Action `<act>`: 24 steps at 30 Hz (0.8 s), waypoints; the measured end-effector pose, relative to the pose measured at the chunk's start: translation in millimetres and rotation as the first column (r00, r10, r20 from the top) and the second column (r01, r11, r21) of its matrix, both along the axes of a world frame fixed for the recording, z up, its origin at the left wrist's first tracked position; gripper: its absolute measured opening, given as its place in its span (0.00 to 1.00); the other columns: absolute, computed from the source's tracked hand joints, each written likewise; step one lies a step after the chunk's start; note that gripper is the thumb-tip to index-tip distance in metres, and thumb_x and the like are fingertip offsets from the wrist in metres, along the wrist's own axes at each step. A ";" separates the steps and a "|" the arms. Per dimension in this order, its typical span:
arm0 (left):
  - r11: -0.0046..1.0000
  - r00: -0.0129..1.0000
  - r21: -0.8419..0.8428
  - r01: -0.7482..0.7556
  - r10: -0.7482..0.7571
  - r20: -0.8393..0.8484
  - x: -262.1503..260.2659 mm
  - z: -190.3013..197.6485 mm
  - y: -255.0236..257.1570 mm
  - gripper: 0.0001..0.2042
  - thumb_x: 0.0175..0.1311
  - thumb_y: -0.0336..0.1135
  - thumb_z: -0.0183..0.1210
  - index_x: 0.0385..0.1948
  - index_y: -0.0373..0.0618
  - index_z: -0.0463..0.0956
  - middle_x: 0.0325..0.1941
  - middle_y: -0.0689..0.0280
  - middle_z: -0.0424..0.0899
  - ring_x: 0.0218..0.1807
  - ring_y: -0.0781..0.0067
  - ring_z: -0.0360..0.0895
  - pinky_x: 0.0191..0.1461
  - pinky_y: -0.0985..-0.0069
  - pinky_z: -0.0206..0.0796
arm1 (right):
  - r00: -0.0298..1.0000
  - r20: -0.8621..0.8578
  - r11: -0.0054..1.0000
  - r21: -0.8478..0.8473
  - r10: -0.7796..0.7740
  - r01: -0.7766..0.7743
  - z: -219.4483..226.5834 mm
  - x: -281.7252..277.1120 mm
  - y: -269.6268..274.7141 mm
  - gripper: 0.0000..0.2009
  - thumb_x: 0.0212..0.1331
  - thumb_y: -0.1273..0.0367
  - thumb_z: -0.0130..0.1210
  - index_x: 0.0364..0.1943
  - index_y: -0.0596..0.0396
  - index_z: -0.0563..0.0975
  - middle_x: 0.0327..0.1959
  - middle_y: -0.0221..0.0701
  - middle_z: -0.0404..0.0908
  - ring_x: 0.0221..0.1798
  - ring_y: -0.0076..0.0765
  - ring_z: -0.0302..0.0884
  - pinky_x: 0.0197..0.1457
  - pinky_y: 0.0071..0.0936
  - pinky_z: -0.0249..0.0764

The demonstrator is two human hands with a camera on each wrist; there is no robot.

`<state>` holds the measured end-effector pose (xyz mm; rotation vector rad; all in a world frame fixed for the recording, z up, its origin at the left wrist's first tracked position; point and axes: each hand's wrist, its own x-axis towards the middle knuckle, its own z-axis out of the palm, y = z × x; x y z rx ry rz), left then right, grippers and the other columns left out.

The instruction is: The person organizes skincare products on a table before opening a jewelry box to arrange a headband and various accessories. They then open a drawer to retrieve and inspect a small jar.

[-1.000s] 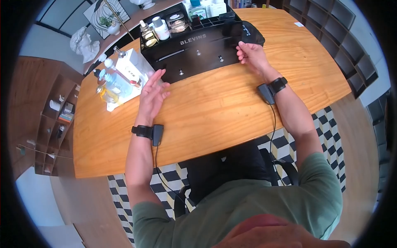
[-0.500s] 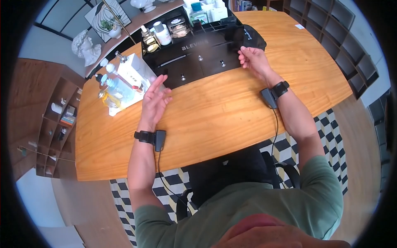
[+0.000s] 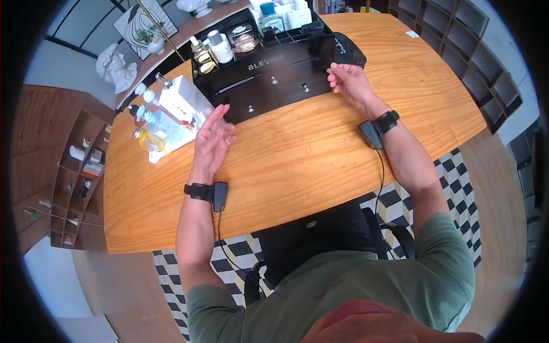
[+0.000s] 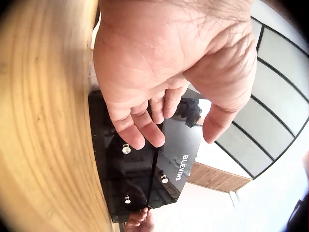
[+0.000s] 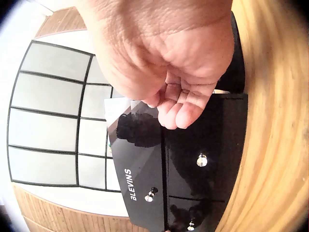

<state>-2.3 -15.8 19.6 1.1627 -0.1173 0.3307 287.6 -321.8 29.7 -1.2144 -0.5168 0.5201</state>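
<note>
On the wooden table stands a black cosmetics organizer (image 3: 286, 95) with "BLEVINS" lettering and several small crystal drawer knobs. My left hand (image 3: 210, 137) is at its left front corner, fingers loosely extended and thumb held apart. Nothing sits in that hand's palm in the left wrist view. At the opposite front corner, my right hand (image 3: 353, 83) has loosely curled fingers, its thumb close beside the index finger. The right wrist view shows those fingertips overlapping the drawer front (image 5: 207, 130). Nothing shows between them. Both hands appear beside the organizer's ends.
Left of the organizer, a white box (image 3: 182, 98), a blue pump bottle (image 3: 163, 124) and other bottles stand on a white tray (image 3: 154, 156). Cosmetics, including a white bottle (image 3: 221, 48), fill the organizer's top. A black pouch (image 3: 347, 50) lies at its right end.
The head view has shifted slightly, putting the organizer a little lower in the picture. Both hands keep nearly the same place and pose.
</note>
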 end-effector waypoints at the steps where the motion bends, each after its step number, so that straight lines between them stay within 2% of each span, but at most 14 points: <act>1: 1.000 1.000 -0.003 -0.001 0.001 -0.003 -0.1 0.0 -0.1 0.34 0.66 0.36 0.64 0.73 0.42 0.60 0.78 0.60 0.61 0.56 0.68 0.77 0.53 0.72 0.75 | 1.000 0.001 1.000 -0.003 -0.006 0.006 0.2 -0.1 0.0 0.12 0.73 0.62 0.55 0.37 0.57 0.80 0.28 0.26 0.83 0.27 0.20 0.78 0.30 0.18 0.75; 24: 1.000 1.000 0.008 0.014 -0.014 0.006 -0.8 2.6 -3.6 0.34 0.68 0.34 0.62 0.74 0.40 0.58 0.78 0.60 0.59 0.57 0.68 0.77 0.53 0.72 0.75 | 1.000 0.006 0.999 0.020 -0.028 0.027 0.3 -2.1 1.3 0.12 0.72 0.63 0.56 0.37 0.59 0.80 0.28 0.29 0.84 0.27 0.21 0.79 0.30 0.18 0.75</act>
